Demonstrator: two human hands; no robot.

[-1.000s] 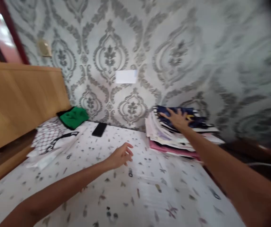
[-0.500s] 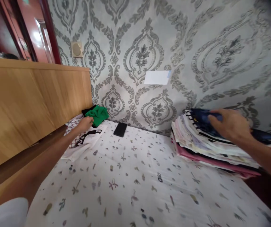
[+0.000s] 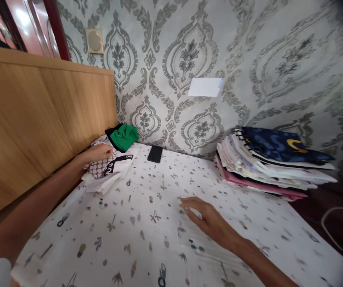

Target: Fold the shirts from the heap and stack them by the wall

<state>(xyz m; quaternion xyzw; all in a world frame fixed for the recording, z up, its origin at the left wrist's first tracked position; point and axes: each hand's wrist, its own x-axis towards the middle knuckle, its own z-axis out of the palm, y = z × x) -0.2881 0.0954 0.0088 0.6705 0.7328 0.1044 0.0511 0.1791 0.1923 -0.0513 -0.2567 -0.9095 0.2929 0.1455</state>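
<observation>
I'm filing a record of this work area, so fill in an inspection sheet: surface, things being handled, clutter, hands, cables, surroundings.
Surface: white printed sheet, slightly creased.
Things handled: latticed cloth beside a white garment with a black lettered band; green cloth behind; folded stack at right, dark blue piece on top.
Clutter: black phone.
Left hand: curled at the latticed cloth; grip unclear.
Right hand: holding nothing, fingers extended.
Cables: one pale cable, far right.
Surroundings: patterned wall, wooden panel.
</observation>
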